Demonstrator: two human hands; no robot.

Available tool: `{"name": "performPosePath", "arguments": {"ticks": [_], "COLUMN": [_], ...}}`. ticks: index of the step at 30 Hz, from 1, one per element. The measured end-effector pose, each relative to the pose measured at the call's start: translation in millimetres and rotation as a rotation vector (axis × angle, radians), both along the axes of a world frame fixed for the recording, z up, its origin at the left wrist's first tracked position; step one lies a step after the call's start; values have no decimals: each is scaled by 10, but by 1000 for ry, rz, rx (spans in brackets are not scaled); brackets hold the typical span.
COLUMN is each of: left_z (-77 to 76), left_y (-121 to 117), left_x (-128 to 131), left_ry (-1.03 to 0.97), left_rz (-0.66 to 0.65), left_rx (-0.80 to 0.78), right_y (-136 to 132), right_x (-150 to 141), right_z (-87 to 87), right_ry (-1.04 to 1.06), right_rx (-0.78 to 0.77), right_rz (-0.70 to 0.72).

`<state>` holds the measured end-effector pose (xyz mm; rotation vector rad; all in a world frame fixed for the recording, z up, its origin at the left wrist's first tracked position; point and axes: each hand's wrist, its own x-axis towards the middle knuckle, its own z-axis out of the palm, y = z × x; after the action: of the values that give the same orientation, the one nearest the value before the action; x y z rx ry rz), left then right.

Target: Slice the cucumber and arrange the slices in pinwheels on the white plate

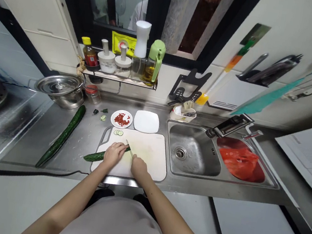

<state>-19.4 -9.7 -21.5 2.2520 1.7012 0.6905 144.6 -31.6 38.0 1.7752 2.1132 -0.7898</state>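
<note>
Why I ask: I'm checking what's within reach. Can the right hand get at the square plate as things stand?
Probably yes, though the right hand holds the knife and would likely need to set it down; only bare board seems to lie before the square plate.

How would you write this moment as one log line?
left hand: on cucumber; right hand: holding knife; knife: at cucumber's end; slices: on cutting board; second cucumber: on counter

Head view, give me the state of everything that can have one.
Knife: gripped in right hand
Board cucumber: held under left hand
Long cucumber: uncut
Cucumber slices: cut, on cutting board
Round plate: holding chopped red pieces
Yellow-capped bottle: closed
Red-lidded jar: closed
Green-topped bottle: partly filled
Red bag: crumpled
</note>
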Motion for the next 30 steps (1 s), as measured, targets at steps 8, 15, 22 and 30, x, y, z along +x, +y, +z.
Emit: {"name": "performPosePath", "arguments": {"ticks": [8,15,22,30], "left_z": [4,-12,-22,-8], "left_y": [1,3,1,-1], "left_x": [-5,-4,-3,6], "left_ry": [-23,-29,-23,-5], "left_rz": [1,-4,-3,-15], "left_rx": [-7,3,11,20], "right_y": [-113,-187,-271,-249], "right_x": [51,97,150,341], "right_z": [73,87,64,166], "right_ry": [-15,-31,-30,13], "right_rx": [-25,-28,-13,-4], "right_rz": [-10,-20,-18,-34]}}
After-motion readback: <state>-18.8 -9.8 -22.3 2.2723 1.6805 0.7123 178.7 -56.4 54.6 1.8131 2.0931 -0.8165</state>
